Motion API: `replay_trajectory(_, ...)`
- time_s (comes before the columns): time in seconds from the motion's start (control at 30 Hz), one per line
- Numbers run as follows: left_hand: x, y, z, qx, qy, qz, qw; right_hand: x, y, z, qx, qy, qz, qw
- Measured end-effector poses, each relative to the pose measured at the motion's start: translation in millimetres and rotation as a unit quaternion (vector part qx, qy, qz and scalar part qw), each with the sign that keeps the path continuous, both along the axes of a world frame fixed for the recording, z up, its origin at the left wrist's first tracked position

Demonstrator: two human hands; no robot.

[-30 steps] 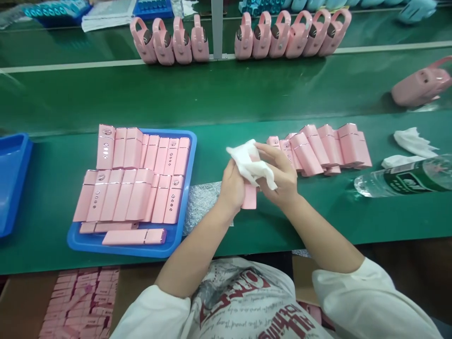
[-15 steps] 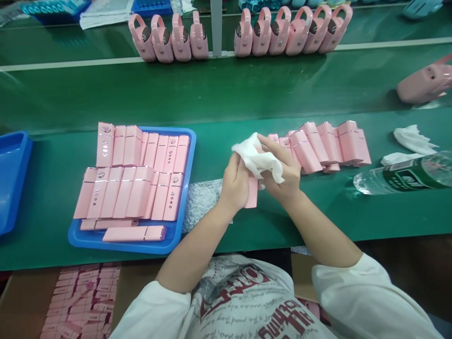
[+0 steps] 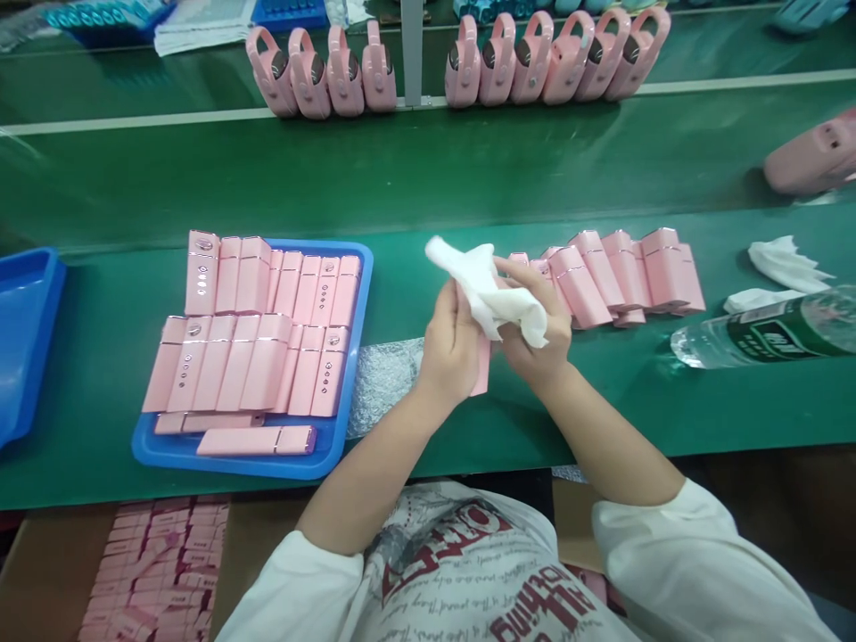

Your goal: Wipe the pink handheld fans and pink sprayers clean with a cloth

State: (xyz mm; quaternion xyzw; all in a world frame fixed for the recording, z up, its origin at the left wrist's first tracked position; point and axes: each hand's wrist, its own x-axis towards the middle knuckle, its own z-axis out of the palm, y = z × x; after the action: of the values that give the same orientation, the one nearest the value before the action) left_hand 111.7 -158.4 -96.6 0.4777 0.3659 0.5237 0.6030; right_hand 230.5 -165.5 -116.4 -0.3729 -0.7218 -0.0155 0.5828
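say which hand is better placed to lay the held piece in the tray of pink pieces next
Probably the left hand: it grips the piece and is nearer the tray; the right hand, with the cloth, is farther off.

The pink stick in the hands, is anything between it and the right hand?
Yes, a white cloth. The right hand holds it draped over the upper part of the pink stick. Any touch underneath is hidden. Nothing visible comes between the left hand and the stick.
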Motion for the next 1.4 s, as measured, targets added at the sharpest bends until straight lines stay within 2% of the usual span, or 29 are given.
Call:
replay_trajectory(0.13,-1,2,-1.9,0.011,0.007,0.033,0.999,-1,-3,-4.3,-0.023,0.011,0.028,0.999)
replay_trajectory(0.23,-4,1,1.7,-0.007,-0.023,0.009,1.000,1,-2,-11.2,-0.097,0.073,-0.033,0.992)
replay_trajectory(0.3,-5,-2,5.9,-0.030,-0.047,-0.042,0.998,5,1,-14.4,-0.189,0.175,-0.079,0.963)
replay_trajectory(0.4,-5,-7,11.0,-0.053,-0.067,-0.085,0.993,12,6,-13.8,-0.275,0.295,-0.053,0.914)
replay_trajectory(0.53,-5,-9,11.1,-0.056,-0.077,-0.089,0.992,14,3,-7.6,-0.269,0.331,0.001,0.905)
replay_trajectory(0.63,-4,-8,7.9,-0.040,-0.052,-0.077,0.995,10,-4,-5.2,-0.216,0.359,-0.015,0.908)
replay_trajectory(0.7,-3,-7,5.5,-0.014,-0.017,-0.055,0.998,7,-10,-4.1,-0.201,0.358,-0.012,0.912)
replay_trajectory(0.83,-2,-6,1.8,0.067,0.065,-0.023,0.995,3,-16,0.4,-0.237,0.360,0.021,0.902)
replay_trajectory(0.93,-2,-4,0.2,0.105,0.108,-0.017,0.988,3,-17,2.3,-0.259,0.366,0.021,0.894)
replay_trajectory(1.0,-2,-4,-0.8,0.125,0.130,-0.005,0.984,5,-16,0.0,-0.260,0.321,-0.022,0.910)
replay_trajectory(1.07,-1,-4,-1.9,0.141,0.145,0.008,0.979,8,-13,-5.3,-0.236,0.260,-0.110,0.930)
replay_trajectory(1.13,0,-5,-3.1,0.146,0.155,0.018,0.977,12,-10,-11.7,-0.215,0.222,-0.186,0.933)
replay_trajectory(1.17,1,-6,-3.6,0.144,0.159,0.021,0.976,13,-8,-14.7,-0.214,0.215,-0.201,0.931)
replay_trajectory(1.33,1,-5,-4.9,0.116,0.158,0.037,0.980,11,-3,-23.9,-0.278,0.169,-0.160,0.932)
replay_trajectory(1.4,-1,-4,-4.3,0.106,0.157,0.045,0.981,9,-2,-27.2,-0.281,0.159,-0.154,0.934)
